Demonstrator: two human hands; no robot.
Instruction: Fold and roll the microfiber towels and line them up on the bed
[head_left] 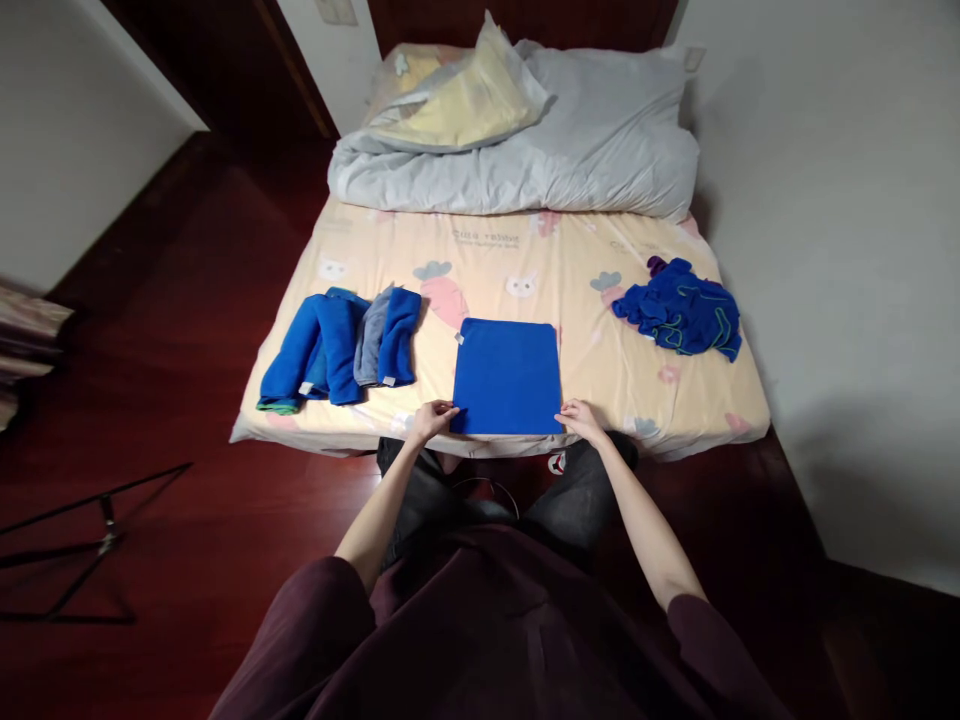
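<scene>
A blue cloth (507,377) lies flat and nearly square on the bed in front of me, with a small white tag at its far left corner. My left hand (433,420) pinches its near left corner. At the near right corner, my right hand (581,418) is closed on the edge in the same way. To the left lie several rolled or folded towels, among them a blue towel (399,335) and a grey towel (369,340). A crumpled pile of blue cloths (682,310) with green edging rests on the right, a dark purple bit showing behind it.
The bed (487,265) has a pale yellow sheet with carrot and rabbit prints. A grey quilt (600,130) and a yellow pillow (465,105) lie at its far end. Tripod legs (105,540) stand on the floor at left. A wall borders the right side.
</scene>
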